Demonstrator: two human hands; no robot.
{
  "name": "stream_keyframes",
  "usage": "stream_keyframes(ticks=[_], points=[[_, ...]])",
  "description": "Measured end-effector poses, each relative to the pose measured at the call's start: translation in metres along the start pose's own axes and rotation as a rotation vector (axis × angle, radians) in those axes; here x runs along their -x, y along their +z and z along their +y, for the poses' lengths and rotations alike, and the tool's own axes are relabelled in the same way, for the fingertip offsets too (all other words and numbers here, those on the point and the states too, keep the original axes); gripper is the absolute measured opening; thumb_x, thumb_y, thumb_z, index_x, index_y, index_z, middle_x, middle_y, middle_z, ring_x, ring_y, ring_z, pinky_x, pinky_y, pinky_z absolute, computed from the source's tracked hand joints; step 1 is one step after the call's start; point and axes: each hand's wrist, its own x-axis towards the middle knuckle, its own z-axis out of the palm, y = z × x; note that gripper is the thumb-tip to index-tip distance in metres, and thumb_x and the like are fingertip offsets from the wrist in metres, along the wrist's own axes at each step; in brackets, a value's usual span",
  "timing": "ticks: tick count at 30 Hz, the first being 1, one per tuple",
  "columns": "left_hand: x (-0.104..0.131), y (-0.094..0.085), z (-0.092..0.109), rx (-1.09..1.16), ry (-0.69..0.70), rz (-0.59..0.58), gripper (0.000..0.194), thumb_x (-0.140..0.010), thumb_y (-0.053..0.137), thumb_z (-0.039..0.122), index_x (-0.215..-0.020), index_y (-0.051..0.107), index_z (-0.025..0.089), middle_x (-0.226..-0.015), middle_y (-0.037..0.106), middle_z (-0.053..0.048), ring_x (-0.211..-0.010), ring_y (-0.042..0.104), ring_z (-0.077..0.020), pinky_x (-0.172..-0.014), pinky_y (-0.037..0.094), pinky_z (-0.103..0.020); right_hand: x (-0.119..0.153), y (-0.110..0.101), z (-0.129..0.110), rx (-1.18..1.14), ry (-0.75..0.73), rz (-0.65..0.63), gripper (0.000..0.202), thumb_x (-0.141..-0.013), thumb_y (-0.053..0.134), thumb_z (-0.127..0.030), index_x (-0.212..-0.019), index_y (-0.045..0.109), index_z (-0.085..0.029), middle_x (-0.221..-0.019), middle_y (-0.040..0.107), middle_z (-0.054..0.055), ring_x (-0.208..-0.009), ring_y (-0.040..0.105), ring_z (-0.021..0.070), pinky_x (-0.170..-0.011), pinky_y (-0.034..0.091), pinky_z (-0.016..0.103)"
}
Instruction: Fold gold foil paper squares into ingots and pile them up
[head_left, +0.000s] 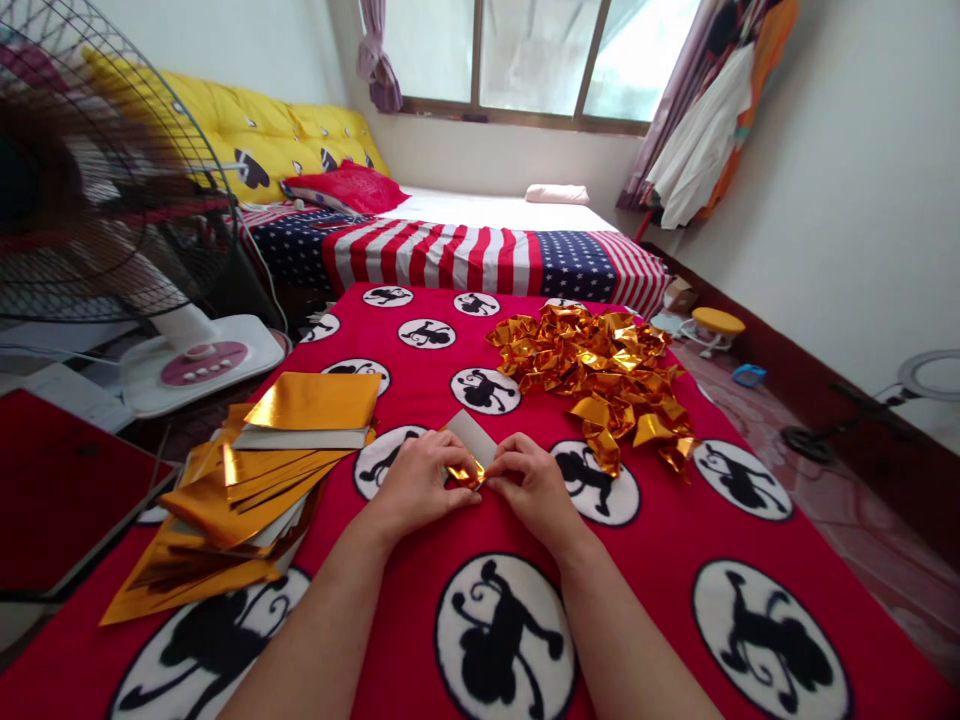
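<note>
Between my two hands lies a sheet of gold foil paper (472,432), pale grey side up, its near edge turned over so that gold shows. My left hand (421,475) pinches the folded edge from the left. From the right, the fingertips of my right hand (531,485) grip the same edge close by. To the left sits a loose stack of flat gold foil sheets (300,405), some showing grey backs. A heap of folded gold foil pieces (585,350) is at the right, beyond my right hand. My fingers partly hide the fold.
A red cloth with monkey prints (630,600) covers the table. A running fan (202,365) stands at the left, beside a dark red board (60,490). Behind the table is a bed (450,255); a yellow stool (716,322) stands on the floor at right.
</note>
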Motion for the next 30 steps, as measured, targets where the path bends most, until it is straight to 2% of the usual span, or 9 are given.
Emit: stream_keyframes(ticks=[9, 20, 26, 30], points=[[0.000, -0.004, -0.008, 0.187, -0.022, -0.017, 0.007, -0.074, 0.069, 0.022, -0.075, 0.076, 0.024, -0.086, 0.069, -0.005, -0.084, 0.062, -0.0193, -0.079, 0.047, -0.030, 0.001, -0.003, -0.003, 0.051, 0.001, -0.033, 0.014, -0.072, 0.071, -0.011, -0.075, 0.071, -0.024, -0.077, 0.061, -0.001, -0.069, 0.056, 0.0135, -0.062, 0.041, 0.026], [-0.002, -0.002, -0.006, 0.152, -0.064, 0.013, 0.012, -0.074, 0.068, 0.022, -0.063, 0.069, 0.020, -0.078, 0.067, -0.005, -0.075, 0.061, -0.0173, -0.070, 0.047, -0.028, -0.002, -0.005, -0.013, 0.194, 0.034, -0.041, 0.011, -0.075, 0.071, -0.018, -0.066, 0.069, -0.022, -0.071, 0.062, 0.000, -0.069, 0.054, 0.0145, -0.062, 0.036, 0.027], [-0.002, 0.000, -0.010, 0.112, -0.128, 0.043, 0.008, -0.072, 0.070, 0.022, -0.064, 0.070, 0.019, -0.088, 0.064, -0.004, -0.082, 0.060, -0.0169, -0.077, 0.047, -0.029, -0.001, -0.002, -0.019, 0.305, 0.054, -0.033, 0.013, -0.072, 0.073, -0.018, -0.062, 0.066, -0.021, -0.069, 0.062, 0.000, -0.068, 0.053, 0.0147, -0.063, 0.034, 0.028], [-0.003, 0.000, -0.011, 0.068, -0.141, 0.013, 0.010, -0.074, 0.068, 0.020, -0.065, 0.069, 0.018, -0.090, 0.062, -0.003, -0.084, 0.059, -0.0164, -0.080, 0.046, -0.029, 0.001, -0.002, -0.023, 0.351, 0.069, -0.040, 0.014, -0.071, 0.072, -0.017, -0.061, 0.063, -0.020, -0.069, 0.062, 0.000, -0.070, 0.053, 0.0142, -0.065, 0.034, 0.027]])
